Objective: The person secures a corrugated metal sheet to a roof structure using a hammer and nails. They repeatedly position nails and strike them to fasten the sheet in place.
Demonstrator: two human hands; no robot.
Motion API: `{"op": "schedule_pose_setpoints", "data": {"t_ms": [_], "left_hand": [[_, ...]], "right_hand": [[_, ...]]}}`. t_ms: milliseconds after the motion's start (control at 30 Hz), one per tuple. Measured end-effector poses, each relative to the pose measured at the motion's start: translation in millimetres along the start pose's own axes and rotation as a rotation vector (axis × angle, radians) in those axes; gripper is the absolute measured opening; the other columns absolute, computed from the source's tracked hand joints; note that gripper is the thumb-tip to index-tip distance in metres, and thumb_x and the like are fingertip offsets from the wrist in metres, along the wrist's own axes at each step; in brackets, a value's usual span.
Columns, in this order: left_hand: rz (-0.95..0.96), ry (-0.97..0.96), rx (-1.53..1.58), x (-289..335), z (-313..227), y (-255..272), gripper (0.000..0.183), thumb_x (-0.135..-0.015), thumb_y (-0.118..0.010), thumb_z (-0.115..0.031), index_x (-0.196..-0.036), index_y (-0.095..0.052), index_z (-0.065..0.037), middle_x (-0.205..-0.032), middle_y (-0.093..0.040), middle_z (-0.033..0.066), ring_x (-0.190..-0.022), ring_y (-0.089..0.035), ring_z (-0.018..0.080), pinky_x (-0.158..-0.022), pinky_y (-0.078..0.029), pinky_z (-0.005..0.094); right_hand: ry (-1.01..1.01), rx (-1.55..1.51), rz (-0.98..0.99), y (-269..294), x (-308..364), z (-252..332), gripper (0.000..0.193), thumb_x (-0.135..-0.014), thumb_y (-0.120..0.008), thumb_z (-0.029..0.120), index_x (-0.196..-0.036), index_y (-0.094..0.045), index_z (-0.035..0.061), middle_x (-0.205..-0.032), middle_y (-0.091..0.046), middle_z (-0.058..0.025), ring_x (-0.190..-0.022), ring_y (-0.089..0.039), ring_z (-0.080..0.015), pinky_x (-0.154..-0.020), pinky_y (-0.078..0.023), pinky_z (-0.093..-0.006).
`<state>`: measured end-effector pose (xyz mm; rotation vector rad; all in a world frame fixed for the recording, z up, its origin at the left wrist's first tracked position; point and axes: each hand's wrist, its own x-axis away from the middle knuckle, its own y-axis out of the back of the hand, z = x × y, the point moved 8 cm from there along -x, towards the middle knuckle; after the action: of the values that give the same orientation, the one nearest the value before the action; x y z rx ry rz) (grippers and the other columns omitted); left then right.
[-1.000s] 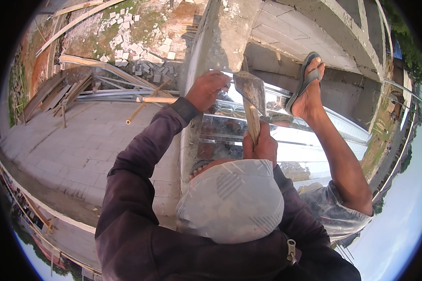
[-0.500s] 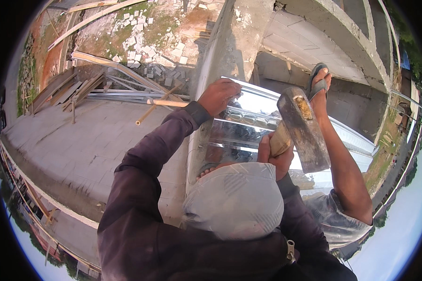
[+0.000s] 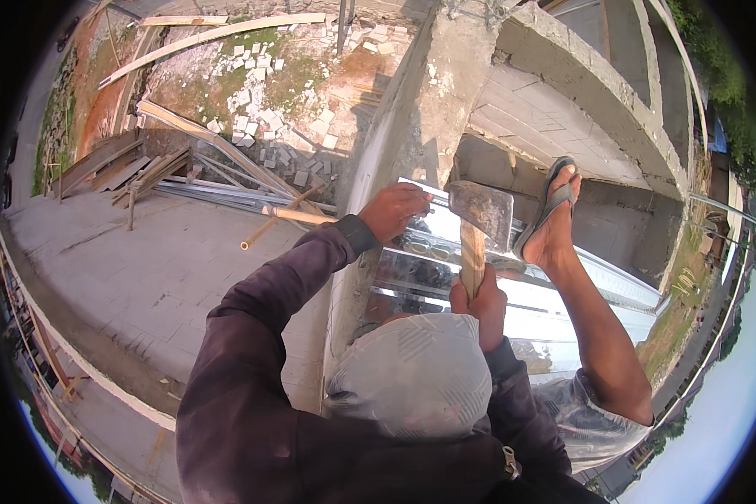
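Note:
My right hand is wrapped round the wooden handle of a hammer. The hammer's worn, heavy steel head is over the shiny metal profiles, just right of my left hand. The fingers of my left hand are pinched together near the far-left end of those profiles, by the concrete beam. Whatever lies between the fingertips is too small to make out. My foot in a grey sandal rests by the far edge of the profiles.
Timber boards and metal lengths lie on the grey slab at the left. Beyond are broken white blocks on soil. Another concrete beam spans the far right above a recess.
The hammer has swung left and away from me, its head now close to my left hand. My left hand keeps its pinch at the profile's end. The whole view has shifted slightly.

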<state>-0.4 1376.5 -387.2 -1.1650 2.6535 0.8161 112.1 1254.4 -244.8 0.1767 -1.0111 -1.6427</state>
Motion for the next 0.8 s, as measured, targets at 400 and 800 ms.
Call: {"op": "schedule_pose_setpoints", "data": {"t_ms": [400,800], "left_hand": [[-0.006,-0.029,-0.007,1,-7,2,0.020,-0.074,-0.059,0.008,-0.088,-0.067,-0.004,-0.106,-0.071,0.0127,-0.105,-0.065,0.0301,-0.092,-0.052,0.0406],[0.215,0.068,0.029,-3,5,-2,0.024,-0.085,-0.061,0.001,-0.107,-0.069,-0.003,-0.117,-0.067,0.0151,-0.106,-0.065,0.0314,-0.089,-0.055,0.0388]], "right_hand": [[0.017,-0.073,-0.061,15,4,19,0.024,-0.092,-0.060,0.011,-0.109,-0.052,-0.0040,-0.071,-0.063,-0.0208,-0.064,-0.066,-0.0370,-0.060,-0.052,-0.0405],[-0.051,-0.244,-0.062,-5,7,-1,0.024,-0.096,-0.061,0.020,-0.102,-0.054,-0.0019,-0.077,-0.065,-0.0229,-0.071,-0.068,-0.0383,-0.062,-0.050,-0.0424]]}}
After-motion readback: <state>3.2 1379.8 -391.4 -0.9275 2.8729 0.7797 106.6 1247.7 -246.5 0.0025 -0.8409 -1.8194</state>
